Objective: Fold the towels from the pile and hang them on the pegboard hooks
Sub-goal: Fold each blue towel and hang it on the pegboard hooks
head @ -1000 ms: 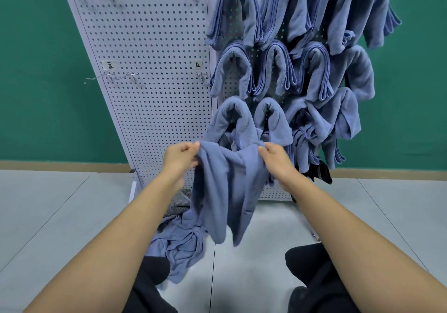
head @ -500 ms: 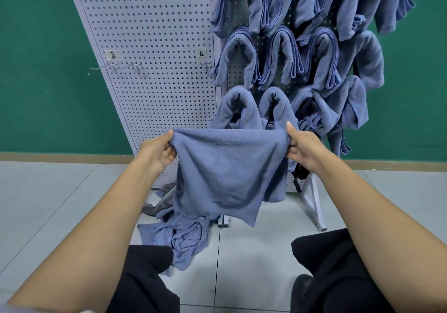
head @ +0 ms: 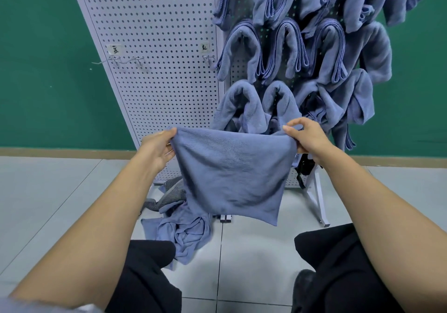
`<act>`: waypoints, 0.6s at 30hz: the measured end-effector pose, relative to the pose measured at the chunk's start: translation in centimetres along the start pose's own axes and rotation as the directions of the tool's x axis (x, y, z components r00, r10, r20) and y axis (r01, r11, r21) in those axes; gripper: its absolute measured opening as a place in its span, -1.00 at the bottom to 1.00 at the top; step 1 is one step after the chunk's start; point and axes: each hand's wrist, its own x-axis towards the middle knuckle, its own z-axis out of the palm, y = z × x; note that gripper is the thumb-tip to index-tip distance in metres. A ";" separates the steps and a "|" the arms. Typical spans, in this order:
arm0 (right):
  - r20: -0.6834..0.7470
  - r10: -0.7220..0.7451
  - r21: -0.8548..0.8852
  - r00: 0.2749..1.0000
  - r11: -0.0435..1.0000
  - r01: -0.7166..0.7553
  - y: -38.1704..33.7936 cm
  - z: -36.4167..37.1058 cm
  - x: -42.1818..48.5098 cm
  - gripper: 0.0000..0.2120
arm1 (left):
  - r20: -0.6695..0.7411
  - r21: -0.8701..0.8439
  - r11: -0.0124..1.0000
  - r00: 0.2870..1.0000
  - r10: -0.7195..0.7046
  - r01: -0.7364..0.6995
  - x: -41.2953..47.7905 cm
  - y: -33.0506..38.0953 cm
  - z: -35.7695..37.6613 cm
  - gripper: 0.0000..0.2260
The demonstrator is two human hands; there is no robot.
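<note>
The towel (head: 232, 172) hangs spread at the centre of the frame, its top edge level from side to side, one corner pinched in the left grip (head: 157, 148) and the other in the right grip (head: 307, 138). It drapes below both, so the fold likely means bringing those corners together. The pile (head: 183, 230) lies on the floor at lower left, and the free hooks (head: 135, 58) on the pegboard (head: 157, 22) sit upper left, nearer the left grip.

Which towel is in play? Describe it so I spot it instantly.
Find the white pegboard, its right half full of hung towels. In front of it, the held towel is pinched by the left hand and right hand: the only one stretched flat, on no hook.
</note>
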 end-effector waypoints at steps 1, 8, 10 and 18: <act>-0.011 0.031 0.077 0.999 0.997 -0.030 0.1 -0.2 0.0 -0.83 | 0.004 0.000 1.000 1.000 0.004 -0.004 0.0 0.0 0.0 -0.93; -0.012 0.085 0.247 0.996 0.966 -0.079 0.7 -1.2 0.3 -0.96 | 0.014 0.087 0.994 0.998 0.066 -0.067 0.0 -0.1 -0.5 -0.83; -0.006 0.067 0.238 0.998 0.969 -0.064 0.8 -1.3 0.3 -0.91 | 0.031 0.147 0.984 0.995 0.096 -0.100 -0.2 -0.1 -0.4 -0.82; 0.082 0.022 0.184 0.996 0.982 -0.037 0.9 -1.7 0.2 -0.82 | 0.053 0.352 0.904 0.969 0.240 -0.243 0.1 -0.5 -0.2 -0.79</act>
